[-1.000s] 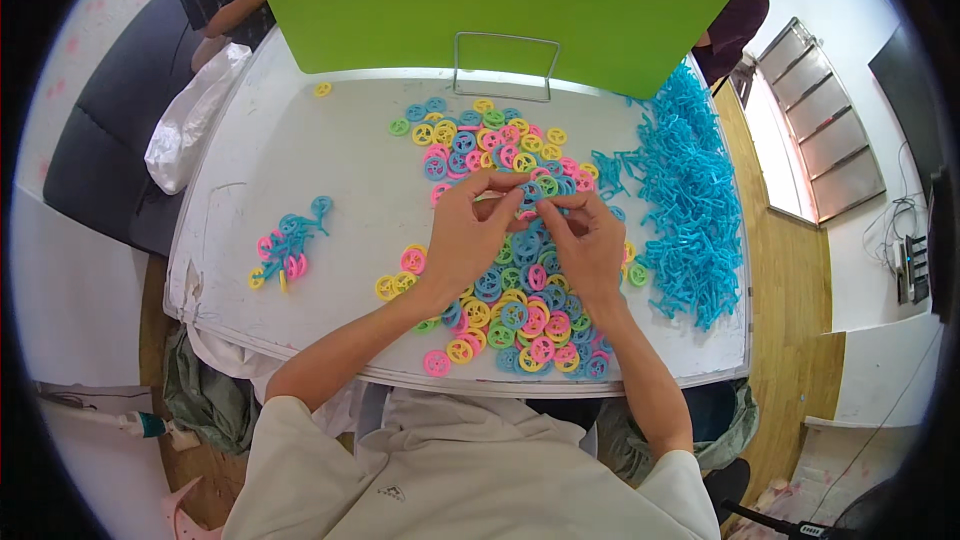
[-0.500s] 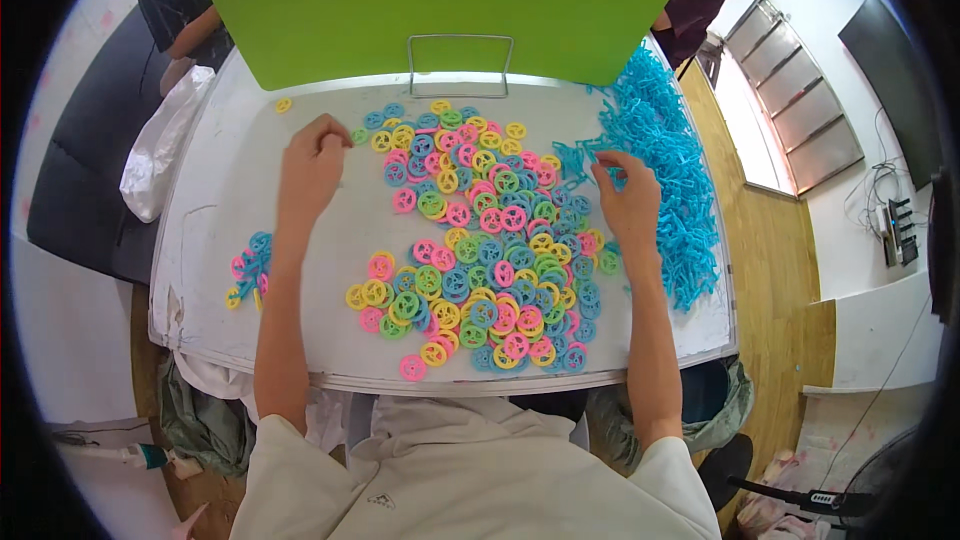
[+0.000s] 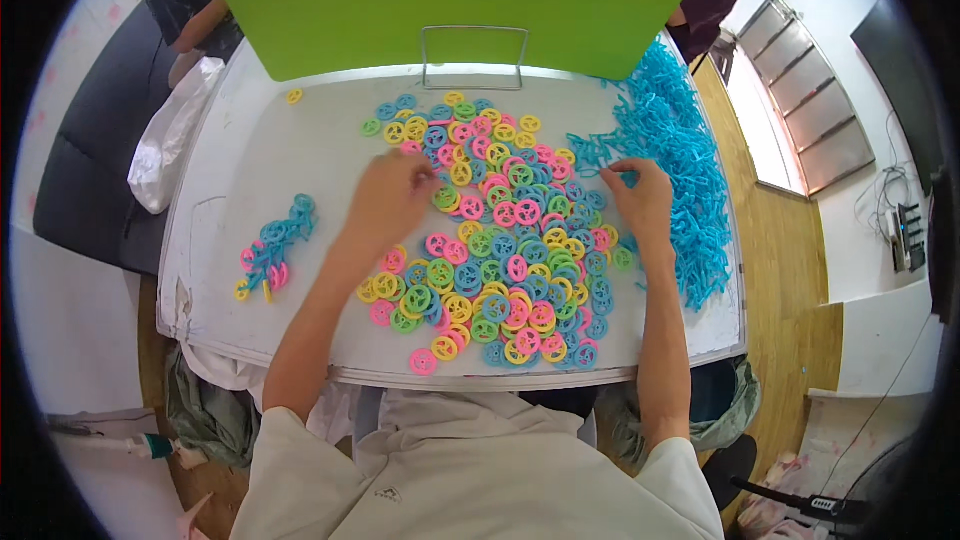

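Note:
Small plastic spoked wheels (image 3: 497, 302) in pink, yellow, green and blue lie heaped across the middle of the table. My left hand (image 3: 390, 198) is over the heap's upper left edge, slightly blurred, its fingers curled together; whatever they hold is hidden. At the heap's right side, my right hand (image 3: 643, 198) has thumb and forefinger pinched beside some loose blue pieces, and I cannot make out what is between them. A large pile of thin blue plastic pieces (image 3: 680, 155) rises along the right edge. On the left lies a small cluster of blue pieces with wheels (image 3: 272, 252).
A tall green board (image 3: 460, 0) with a wire stand (image 3: 473, 83) closes off the table's far side. A white plastic bag (image 3: 172, 145) hangs at the left edge. Parts of other people show behind the board. Bags (image 3: 725, 405) sit below the near edge.
My left hand has moved right and a little nearer, onto the wheels, uncovering more of the left cluster. My right hand has stayed pinched in about the same place. The view has shifted slightly.

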`<state>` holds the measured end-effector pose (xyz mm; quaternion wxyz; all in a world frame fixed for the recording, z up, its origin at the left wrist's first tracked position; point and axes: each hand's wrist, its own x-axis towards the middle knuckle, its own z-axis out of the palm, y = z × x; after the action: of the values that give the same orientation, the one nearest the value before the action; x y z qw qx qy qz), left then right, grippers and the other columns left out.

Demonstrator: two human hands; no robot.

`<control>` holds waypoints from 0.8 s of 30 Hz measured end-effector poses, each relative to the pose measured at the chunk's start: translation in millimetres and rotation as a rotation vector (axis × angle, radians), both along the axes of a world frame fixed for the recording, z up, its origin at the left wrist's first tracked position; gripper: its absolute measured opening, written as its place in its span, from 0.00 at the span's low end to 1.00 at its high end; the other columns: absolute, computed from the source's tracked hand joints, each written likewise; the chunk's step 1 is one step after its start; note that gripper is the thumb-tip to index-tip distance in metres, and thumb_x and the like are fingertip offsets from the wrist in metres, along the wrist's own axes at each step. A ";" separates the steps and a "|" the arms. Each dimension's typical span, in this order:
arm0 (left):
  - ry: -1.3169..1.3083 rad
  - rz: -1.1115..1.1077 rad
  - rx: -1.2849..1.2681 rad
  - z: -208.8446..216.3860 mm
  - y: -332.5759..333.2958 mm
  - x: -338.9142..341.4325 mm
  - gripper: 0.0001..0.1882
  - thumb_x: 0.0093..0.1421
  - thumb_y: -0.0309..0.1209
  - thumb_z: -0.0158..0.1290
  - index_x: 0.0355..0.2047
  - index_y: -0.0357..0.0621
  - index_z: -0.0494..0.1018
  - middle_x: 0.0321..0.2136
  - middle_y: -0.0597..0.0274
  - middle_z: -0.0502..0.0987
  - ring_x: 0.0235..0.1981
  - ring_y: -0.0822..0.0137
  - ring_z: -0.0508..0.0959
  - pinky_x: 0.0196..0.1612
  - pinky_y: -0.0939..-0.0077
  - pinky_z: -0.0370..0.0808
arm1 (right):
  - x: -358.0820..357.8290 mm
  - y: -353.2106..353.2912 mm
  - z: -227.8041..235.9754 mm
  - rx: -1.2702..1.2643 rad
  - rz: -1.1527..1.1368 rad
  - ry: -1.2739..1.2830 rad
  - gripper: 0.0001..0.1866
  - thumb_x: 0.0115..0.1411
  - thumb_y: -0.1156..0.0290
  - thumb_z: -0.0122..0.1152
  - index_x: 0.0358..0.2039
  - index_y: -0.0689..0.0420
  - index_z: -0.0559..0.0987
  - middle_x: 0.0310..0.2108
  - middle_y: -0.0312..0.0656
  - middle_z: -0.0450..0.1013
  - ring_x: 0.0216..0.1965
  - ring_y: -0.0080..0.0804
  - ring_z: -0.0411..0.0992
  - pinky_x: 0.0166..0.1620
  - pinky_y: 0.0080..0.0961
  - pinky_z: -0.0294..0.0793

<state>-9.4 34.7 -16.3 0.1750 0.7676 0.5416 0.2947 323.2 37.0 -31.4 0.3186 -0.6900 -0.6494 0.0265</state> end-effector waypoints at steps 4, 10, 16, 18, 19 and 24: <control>0.041 -0.019 0.134 -12.4 -12.5 23.6 0.11 0.50 0.25 0.58 0.36 0.39 0.74 0.28 0.55 0.74 0.29 0.58 0.75 0.35 0.63 0.71 | 0.9 -0.5 13.1 -0.022 -0.064 0.421 0.10 0.55 0.68 0.64 0.32 0.61 0.79 0.25 0.39 0.77 0.29 0.23 0.73 0.32 0.20 0.71; -0.168 -0.103 -0.007 -4.0 -13.0 28.4 0.07 0.51 0.20 0.56 0.31 0.37 0.71 0.30 0.54 0.74 0.25 0.60 0.75 0.30 0.69 0.72 | -13.4 1.2 16.3 0.088 0.205 0.798 0.10 0.57 0.74 0.63 0.38 0.64 0.77 0.29 0.38 0.77 0.32 0.22 0.75 0.34 0.15 0.73; -0.546 0.049 -0.141 21.8 -18.0 39.3 0.08 0.60 0.24 0.51 0.40 0.39 0.74 0.31 0.58 0.77 0.27 0.68 0.78 0.28 0.73 0.74 | -42.9 -12.8 24.8 -0.129 0.337 0.889 0.12 0.58 0.77 0.61 0.43 0.65 0.77 0.34 0.40 0.77 0.37 0.22 0.75 0.40 0.17 0.75; -0.849 -0.063 -0.480 23.6 -16.3 40.2 0.10 0.63 0.26 0.48 0.44 0.39 0.74 0.31 0.61 0.76 0.30 0.73 0.78 0.30 0.79 0.76 | -52.0 -17.5 25.1 -0.154 0.385 0.880 0.12 0.57 0.79 0.60 0.43 0.65 0.77 0.36 0.40 0.76 0.37 0.22 0.75 0.40 0.17 0.75; -0.849 -0.059 -0.479 23.4 -17.3 41.4 0.10 0.63 0.26 0.48 0.44 0.39 0.74 0.31 0.61 0.76 0.30 0.73 0.78 0.30 0.79 0.76 | -57.0 -20.1 25.1 -0.177 0.429 0.870 0.12 0.57 0.80 0.60 0.43 0.65 0.77 0.37 0.40 0.76 0.37 0.23 0.75 0.40 0.17 0.75; -0.950 -0.147 -0.688 16.7 -21.3 43.7 0.13 0.65 0.31 0.47 0.46 0.37 0.71 0.35 0.63 0.75 0.32 0.72 0.78 0.37 0.80 0.78 | -81.7 -33.3 25.1 -0.049 0.568 0.864 0.12 0.55 0.84 0.59 0.41 0.65 0.77 0.39 0.39 0.74 0.36 0.22 0.74 0.39 0.16 0.74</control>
<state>34.2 13.4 0.4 0.6574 0.4862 0.4137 0.4004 241.5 3.7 -6.3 0.5217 -0.4200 -0.6193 0.4098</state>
